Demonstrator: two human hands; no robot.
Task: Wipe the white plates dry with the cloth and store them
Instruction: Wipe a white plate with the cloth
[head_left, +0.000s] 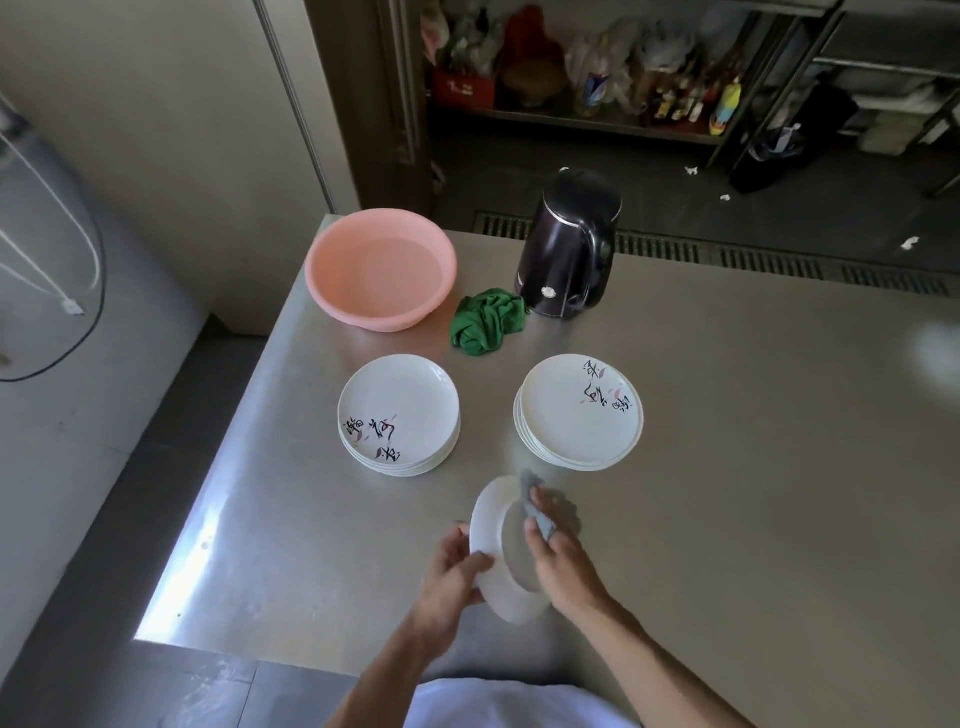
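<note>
Left hand (457, 564): closed on the near rim of the plate in hand (493, 525), thumb on the face turned to us, fingers behind; we judge this grip leaves most of the surface free for wiping
Plate in hand: white, raised off the steel table (753, 467) and tilted on edge, so that both faces can be reached by turning it
Right hand (558, 558): fingers folded around a grey cloth (540, 514), pressing it to the plate's right side near the upper rim
Grey cloth: bunched small in the palm, we judge for firmer pressure
Left stack (399, 415): white plates with brushed lettering, just beyond the hands; wet or dried, we cannot tell
Right stack (579, 413): same ware, well apart from the left stack, so two lots are kept separate
Green rag (488, 322): crumpled between the stacks and the kettle (569, 244), unused
Pink basin (381, 267): at the far left corner, holding some water
Stage: wiping under way, storing not yet begun
</note>
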